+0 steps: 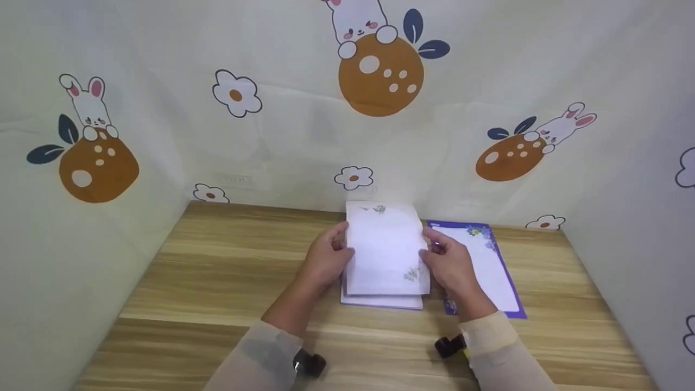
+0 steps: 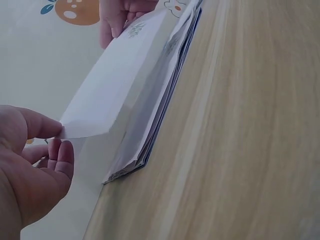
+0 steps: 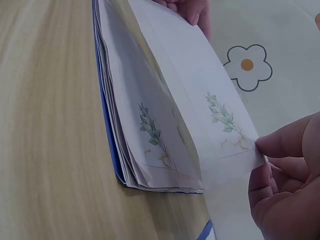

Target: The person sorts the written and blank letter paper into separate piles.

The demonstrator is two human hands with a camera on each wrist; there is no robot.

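Note:
A white sheet of paper with faint green plant prints is held up by both hands. My left hand pinches its left edge between thumb and fingers. At the right edge my right hand pinches it close to a printed sprig. Below the sheet lies a stack of similar papers, with a blue layer at the bottom and slightly uneven edges. In the right wrist view, the held sheet stands apart from the stack along the near side, and the top paper of the stack carries the same sprig.
A purple-bordered sheet with blue flowers lies on the wood-grain table to the right, partly under the right forearm. A pale curtain with rabbits, oranges and flowers rises behind the table. Small black devices sit at both wrists.

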